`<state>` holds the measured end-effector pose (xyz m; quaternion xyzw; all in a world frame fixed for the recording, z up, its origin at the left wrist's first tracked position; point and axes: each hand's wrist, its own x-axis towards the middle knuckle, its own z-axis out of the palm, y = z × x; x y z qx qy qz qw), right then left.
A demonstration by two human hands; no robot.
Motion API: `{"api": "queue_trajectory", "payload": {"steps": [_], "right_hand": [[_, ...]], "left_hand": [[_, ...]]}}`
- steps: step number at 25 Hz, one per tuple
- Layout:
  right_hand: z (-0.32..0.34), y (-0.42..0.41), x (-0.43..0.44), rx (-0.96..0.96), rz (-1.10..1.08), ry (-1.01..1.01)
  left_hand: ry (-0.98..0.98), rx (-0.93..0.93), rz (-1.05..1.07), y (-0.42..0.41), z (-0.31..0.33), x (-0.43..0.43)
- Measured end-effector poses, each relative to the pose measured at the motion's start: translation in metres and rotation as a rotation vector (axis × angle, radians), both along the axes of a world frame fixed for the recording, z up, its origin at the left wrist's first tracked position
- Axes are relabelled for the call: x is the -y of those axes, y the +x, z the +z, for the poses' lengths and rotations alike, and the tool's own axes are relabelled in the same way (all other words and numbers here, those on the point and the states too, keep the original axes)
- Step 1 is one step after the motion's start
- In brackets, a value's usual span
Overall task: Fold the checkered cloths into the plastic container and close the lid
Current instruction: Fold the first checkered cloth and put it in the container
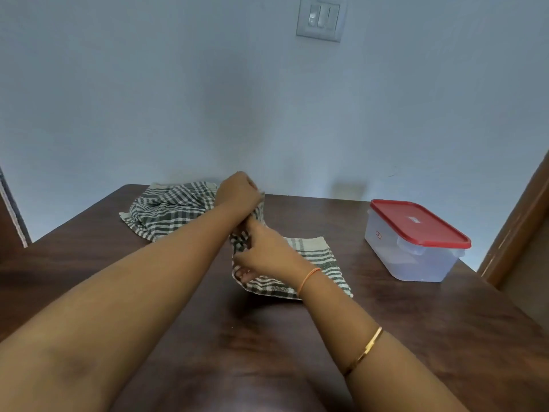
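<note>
I am working on the nearer checkered cloth (322,264). It lies on the worktop (386,322) in front of me, and its left edge is lifted. My left hand (237,191) holds the raised far end of that edge, with the fingers (251,185) curled shut on the fabric. My right hand (264,252) pinches the same edge nearer to me, its fingers (241,273) tucked round the hem. I hold it at two places so the edge runs taut and straight between my hands. I judge this is the start of a fold, and a straight edge should land square instead of bunching.

The second checkered cloth (166,211) sits crumpled at the far left of the worktop, behind my left forearm and not yet folded. I keep it apart so the two do not tangle.

The plastic container (411,258) stands well off to my right, with its red lid (416,223) on. As far as its cloudy wall shows, no cloth is inside. The lid will need to come off before either cloth goes in, so the task looks early. The cloth is limp and will sag where I do not hold it.
</note>
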<state>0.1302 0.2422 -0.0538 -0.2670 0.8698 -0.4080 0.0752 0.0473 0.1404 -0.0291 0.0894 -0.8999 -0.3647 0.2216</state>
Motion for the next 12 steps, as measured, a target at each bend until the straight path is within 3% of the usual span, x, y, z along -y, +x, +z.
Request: {"api": "queue_trajectory", "payload": {"steps": [2, 5, 12], "right_hand": [[0.013, -0.003, -0.022, 0.300, -0.017, -0.197], [0.024, -0.013, -0.070, 0.414, -0.084, -0.252], [-0.007, -0.022, -0.144, 0.539, -0.330, 0.070]], "left_hand": [[-0.027, 0.046, -0.055, -0.012, 0.011, -0.022], [0.027, 0.119, -0.108, -0.021, 0.012, -0.055], [0.326, 0.174, -0.171, -0.035, -0.037, -0.107]]}}
